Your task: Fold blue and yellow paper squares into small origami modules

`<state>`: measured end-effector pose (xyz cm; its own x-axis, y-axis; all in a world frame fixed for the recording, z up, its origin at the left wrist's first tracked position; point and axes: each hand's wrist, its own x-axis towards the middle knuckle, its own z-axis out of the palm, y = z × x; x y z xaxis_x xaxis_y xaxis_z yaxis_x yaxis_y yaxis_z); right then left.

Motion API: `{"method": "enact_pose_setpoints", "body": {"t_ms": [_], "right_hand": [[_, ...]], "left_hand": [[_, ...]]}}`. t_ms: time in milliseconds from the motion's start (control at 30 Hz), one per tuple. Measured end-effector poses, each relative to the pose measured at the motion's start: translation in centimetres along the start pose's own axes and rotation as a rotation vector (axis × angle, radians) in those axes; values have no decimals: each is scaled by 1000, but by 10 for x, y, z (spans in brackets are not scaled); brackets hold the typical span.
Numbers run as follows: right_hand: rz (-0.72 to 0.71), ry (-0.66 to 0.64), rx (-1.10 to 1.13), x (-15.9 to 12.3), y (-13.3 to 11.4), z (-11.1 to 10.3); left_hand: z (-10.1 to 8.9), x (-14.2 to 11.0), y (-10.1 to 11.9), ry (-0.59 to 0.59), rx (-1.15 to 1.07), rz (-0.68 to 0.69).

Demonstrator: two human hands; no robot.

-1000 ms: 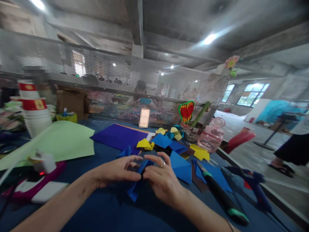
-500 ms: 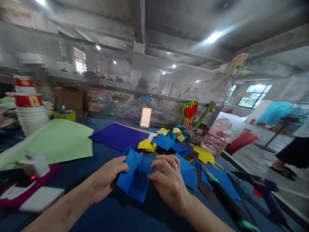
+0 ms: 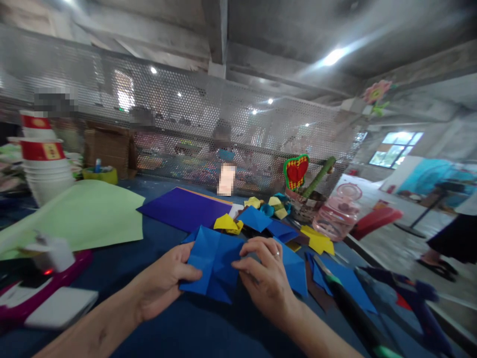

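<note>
A creased sheet of blue paper [image 3: 212, 261] is held above the dark blue tabletop between both hands. My left hand [image 3: 173, 278] grips its left side, thumb on top and fingers behind. On the right edge, my right hand [image 3: 266, 278] pinches the paper between thumb and fingertips; a ring shows on one finger. Just beyond the hands lie folded blue paper pieces [image 3: 255, 219] and a yellow folded piece [image 3: 228, 223]. More blue paper [image 3: 294, 266] sits right beside my right hand.
A utility knife [image 3: 350, 303] and a glue gun [image 3: 413, 298] lie at right. Behind are a purple sheet [image 3: 184, 209], a pink bottle [image 3: 337, 211] and a basket [image 3: 303, 206]. Left are green paper [image 3: 100, 214], stacked paper cups [image 3: 48, 169] and a magenta power strip [image 3: 82, 261]. A perforated screen [image 3: 179, 124] stands beyond.
The blue paper has turned and flattened; its lower part, which hung down toward me, now sits higher. Both hands keep hold of it, the right shifted slightly rightward.
</note>
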<state>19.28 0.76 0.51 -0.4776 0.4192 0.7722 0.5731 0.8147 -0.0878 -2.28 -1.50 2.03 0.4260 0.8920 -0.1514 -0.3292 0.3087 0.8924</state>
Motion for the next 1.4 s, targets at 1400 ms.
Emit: {"method": "enact_pose_setpoints", "body": {"t_ms": [1400], "right_hand": [[-258, -303, 3, -6, -3, -4]], "left_hand": [[-1, 4, -6, 103, 133, -71]]}}
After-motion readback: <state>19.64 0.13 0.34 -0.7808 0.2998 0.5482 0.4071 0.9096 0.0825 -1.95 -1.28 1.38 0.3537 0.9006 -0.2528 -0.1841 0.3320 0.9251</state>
